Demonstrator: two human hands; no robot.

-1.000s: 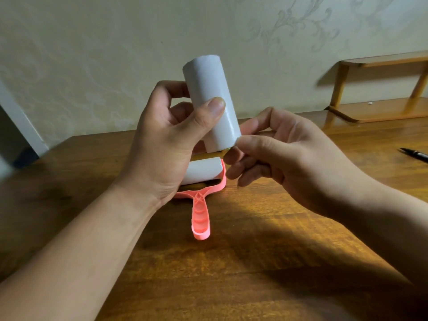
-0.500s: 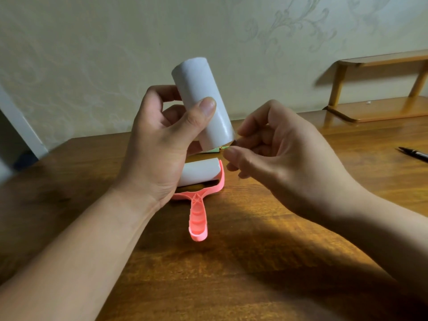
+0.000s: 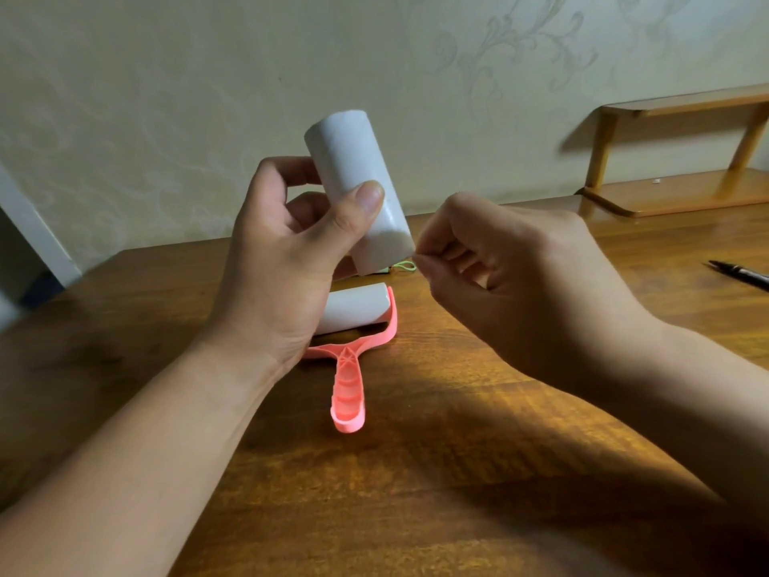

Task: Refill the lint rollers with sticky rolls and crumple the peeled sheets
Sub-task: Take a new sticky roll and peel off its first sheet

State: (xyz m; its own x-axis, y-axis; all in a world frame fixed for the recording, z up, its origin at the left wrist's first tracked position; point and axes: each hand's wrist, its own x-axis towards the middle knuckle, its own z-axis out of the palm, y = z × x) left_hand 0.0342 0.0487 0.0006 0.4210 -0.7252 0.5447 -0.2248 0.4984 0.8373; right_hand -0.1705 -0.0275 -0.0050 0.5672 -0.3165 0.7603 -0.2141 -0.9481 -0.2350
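My left hand holds a white sticky roll upright and tilted, thumb across its front, above the wooden table. My right hand sits just right of the roll's lower end, thumb and forefinger pinched together at the roll's bottom edge; whether a sheet edge is caught between them is too small to see. Below, a pink lint roller lies flat on the table with a white roll mounted in its frame, handle toward me. My left hand hides the roller's left part.
A black pen lies at the table's right edge. A small wooden shelf stands at the back right against the wall. A green object peeks out behind the held roll.
My left hand has tilted the roll's top further left. My right hand has turned palm-in and curled its fingers, pinching at the roll's lower edge.
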